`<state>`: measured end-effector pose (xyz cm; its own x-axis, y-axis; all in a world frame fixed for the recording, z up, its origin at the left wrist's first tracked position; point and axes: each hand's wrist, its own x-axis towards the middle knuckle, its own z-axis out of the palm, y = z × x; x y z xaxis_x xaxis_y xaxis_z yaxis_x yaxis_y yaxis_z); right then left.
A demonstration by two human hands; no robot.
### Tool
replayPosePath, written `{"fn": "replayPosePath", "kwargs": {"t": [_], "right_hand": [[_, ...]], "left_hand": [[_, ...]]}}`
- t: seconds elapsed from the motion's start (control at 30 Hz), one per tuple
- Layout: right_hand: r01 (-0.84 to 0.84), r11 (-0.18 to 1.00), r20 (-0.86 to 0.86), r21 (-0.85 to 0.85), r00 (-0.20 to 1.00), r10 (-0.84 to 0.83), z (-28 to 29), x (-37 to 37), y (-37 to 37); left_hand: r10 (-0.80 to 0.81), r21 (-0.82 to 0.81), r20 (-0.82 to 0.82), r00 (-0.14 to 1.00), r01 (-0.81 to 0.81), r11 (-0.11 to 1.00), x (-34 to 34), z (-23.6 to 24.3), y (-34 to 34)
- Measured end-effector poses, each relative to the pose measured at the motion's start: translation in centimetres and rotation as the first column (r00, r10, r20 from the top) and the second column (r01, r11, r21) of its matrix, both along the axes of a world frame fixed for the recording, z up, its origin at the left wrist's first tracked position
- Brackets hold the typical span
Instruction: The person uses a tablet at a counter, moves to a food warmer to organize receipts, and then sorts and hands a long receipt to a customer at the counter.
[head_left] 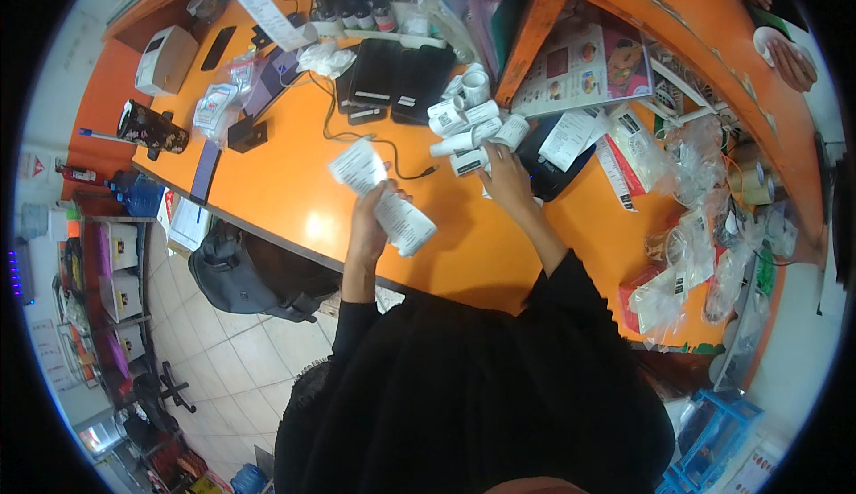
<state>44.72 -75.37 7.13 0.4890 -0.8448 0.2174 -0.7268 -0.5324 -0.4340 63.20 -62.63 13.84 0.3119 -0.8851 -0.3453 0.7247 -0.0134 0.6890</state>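
Note:
My left hand [370, 218] is closed around a small sheaf of long printed receipts [406, 218], held tilted above the orange counter [294, 177]. The upper end of the paper fans out past my fingers. To the right, my right hand [506, 176] has its fingers closed on a curled receipt [467, 162] at the near edge of a pile of curled white paper slips [475, 93]. Part of that curled receipt is hidden under my fingers. A black cable [392, 144] lies on the counter between my hands and some dark tablets [392, 75].
A black device [557, 160] with slips on it sits right of the pile. Plastic bags [687, 271] crowd the counter's right end. At left are a white box-shaped device [167, 60] and a flowered cup [153, 128]. Another person's hand [792, 63] rests beyond the ledge.

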Motion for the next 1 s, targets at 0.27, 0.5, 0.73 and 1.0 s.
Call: {"fn": "replayPosePath", "kwargs": {"t": [0.27, 0.5, 0.73, 1.0], "right_hand": [[-0.051, 0.883, 0.428, 0.466, 0.887, -0.175, -1.6, 2.7, -1.2], [-0.097, 0.866, 0.475, 0.490, 0.863, -0.172, 6.9, 5.5, 2.4], [-0.045, 0.938, 0.190, -0.343, 0.975, 0.117, 8.6, 6.0, 3.2], [-0.322, 0.833, 0.784, 0.450, 0.590, -0.196, 8.9, 8.5, 5.5]], "left_hand": [[-0.240, 0.027, 0.499, 0.833, 0.262, 0.965, 0.7, -3.5, -2.0], [-0.424, 0.164, 0.546, 0.722, 0.404, 0.900, 1.7, -1.1, -4.4], [-0.552, 0.167, 0.389, 0.737, 0.533, 0.829, 3.9, -2.4, -4.9], [-0.324, 0.058, 0.355, 0.877, 0.326, 0.944, 4.7, 1.1, -4.8]]}}
